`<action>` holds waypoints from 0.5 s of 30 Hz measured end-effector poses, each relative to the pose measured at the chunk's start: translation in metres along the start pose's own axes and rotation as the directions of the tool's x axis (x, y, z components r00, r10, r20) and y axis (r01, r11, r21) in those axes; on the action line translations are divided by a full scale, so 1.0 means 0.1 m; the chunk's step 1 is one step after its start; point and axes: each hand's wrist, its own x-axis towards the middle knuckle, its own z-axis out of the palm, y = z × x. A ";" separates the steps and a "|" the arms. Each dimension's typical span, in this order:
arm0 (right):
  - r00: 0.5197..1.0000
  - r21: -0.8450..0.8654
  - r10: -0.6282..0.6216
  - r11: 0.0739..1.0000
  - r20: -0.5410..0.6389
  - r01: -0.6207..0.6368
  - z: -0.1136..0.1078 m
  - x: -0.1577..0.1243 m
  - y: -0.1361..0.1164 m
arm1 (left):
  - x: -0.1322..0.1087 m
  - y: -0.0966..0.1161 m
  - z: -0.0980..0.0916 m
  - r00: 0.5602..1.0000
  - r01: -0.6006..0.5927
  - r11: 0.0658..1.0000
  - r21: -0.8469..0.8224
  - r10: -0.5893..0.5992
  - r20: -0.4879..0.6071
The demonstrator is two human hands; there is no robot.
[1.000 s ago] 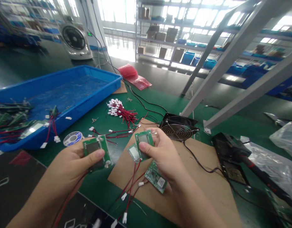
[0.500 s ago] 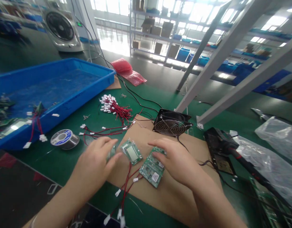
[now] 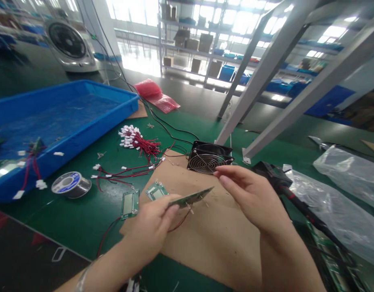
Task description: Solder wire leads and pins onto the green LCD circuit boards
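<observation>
My left hand (image 3: 154,229) pinches one end of a green circuit board (image 3: 193,198), held edge-on above the brown cardboard sheet (image 3: 211,239). Red wires hang from the board. My right hand (image 3: 250,196) hovers just right of the board's far end, fingers loosely curled and apart, not clearly touching it. Two more small green boards lie flat: one (image 3: 129,203) on the green mat and one (image 3: 156,190) on the cardboard's left corner.
A blue tray (image 3: 83,129) with wired boards stands at left. A solder spool (image 3: 69,184), red wire bundles (image 3: 138,144), a black fan (image 3: 206,160), a dark soldering tool (image 3: 284,184), clear plastic bags (image 3: 351,174) and slanted grey frame legs (image 3: 256,77) surround the cardboard.
Both hands set the two display boards down. My left hand picked up the larger green board from the cardboard and raised it; my right hand lifted beside it.
</observation>
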 end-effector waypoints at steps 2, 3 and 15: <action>0.997 0.163 0.015 0.987 -0.079 -0.002 0.02 0.01 0.04 | 0.01 0.05 -0.14 0.971 0.223 0.875 -0.429 -0.236 0.024; 0.998 0.233 0.022 0.972 -0.060 -0.007 0.05 0.02 0.05 | 0.01 0.06 -0.17 0.948 0.283 0.736 -0.614 -0.311 0.065; 0.962 0.309 0.046 0.942 0.271 -0.132 0.42 0.02 0.13 | 0.02 0.05 -0.13 0.922 0.325 0.343 -0.881 -0.322 0.215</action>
